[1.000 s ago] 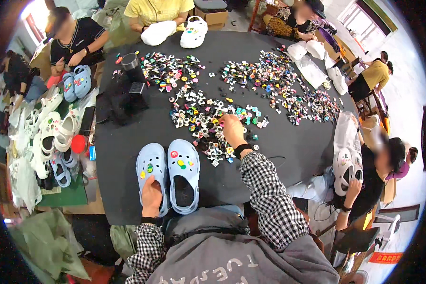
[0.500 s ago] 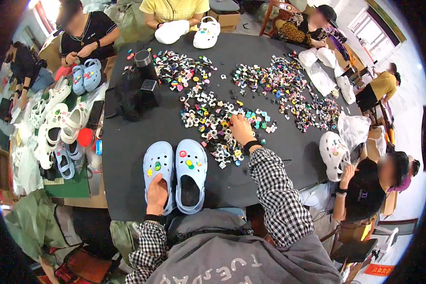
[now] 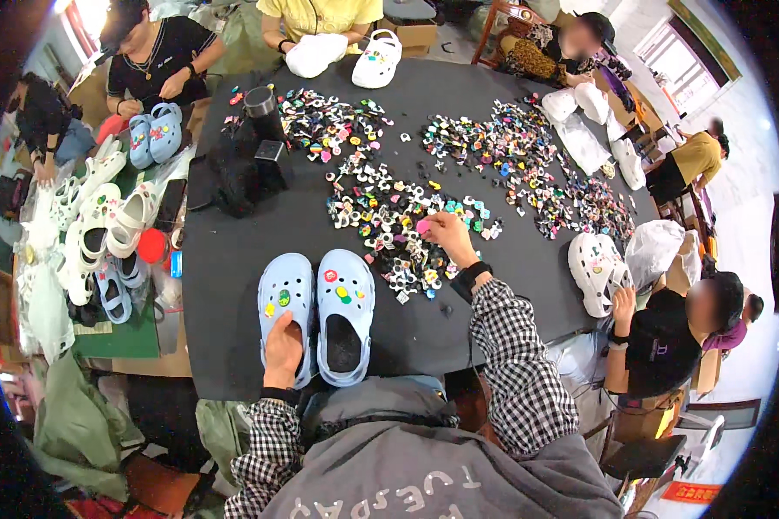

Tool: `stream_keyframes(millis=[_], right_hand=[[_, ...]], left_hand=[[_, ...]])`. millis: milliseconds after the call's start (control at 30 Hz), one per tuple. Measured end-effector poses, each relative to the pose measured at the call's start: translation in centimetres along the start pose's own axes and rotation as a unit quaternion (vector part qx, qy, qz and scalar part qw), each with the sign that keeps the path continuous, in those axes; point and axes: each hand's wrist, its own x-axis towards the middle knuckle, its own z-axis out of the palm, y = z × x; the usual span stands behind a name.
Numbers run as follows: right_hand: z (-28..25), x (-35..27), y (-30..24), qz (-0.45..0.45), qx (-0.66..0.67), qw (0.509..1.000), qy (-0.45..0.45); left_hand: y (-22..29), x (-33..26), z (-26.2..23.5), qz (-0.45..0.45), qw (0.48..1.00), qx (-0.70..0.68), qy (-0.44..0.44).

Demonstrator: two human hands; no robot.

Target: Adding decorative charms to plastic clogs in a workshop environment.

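Fingertips of the person's right hand (image 3: 450,235) cover part of a small bright-pink charm (image 3: 423,227), so its full outline and long axis cannot be made out. The left hand (image 3: 283,350) hides much of the foot opening of a pale-blue foam clog with round vent holes (image 3: 287,285); how far its fingers close on it cannot be told. That clog and its matching pale-blue mate (image 3: 331,303) lie side by side at lower centre, long axes running up and down, toes toward the upper edge. The pink charm sits at the tips of the pinched right fingers, on that hand's left side, against a heap of small multicoloured charms (image 3: 381,208) at frame centre, spread on a matt-black tabletop (image 3: 424,342); whether it clears them is unclear.
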Motion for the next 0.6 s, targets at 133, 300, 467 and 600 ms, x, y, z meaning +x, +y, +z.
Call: stream_keyframes(millis=[133,300,467,600], right_hand=[[-0.8,-0.8,-0.8,0.057,0.116,0.989,-0.072],[-0.9,-1.3,-0.4,0.071,0.186,0.977,-0.078],[-0.5,-1.6,-0.2,0.076,0.166,0.980,-0.082],[-0.4,-1.8,-0.4,0.087,0.130,0.985,-0.066]], left_hand=[[-0.4,0.7,-1.9,-0.012,1.000,-0.013,0.006],[0.0,0.1,0.2,-0.017,1.000,-0.010,-0.004],[-0.6,0.5,-1.2,-0.019,1.000,0.017,0.004],[-0.5,0.9,-2.2,-0.035,0.999,-0.029,-0.010]])
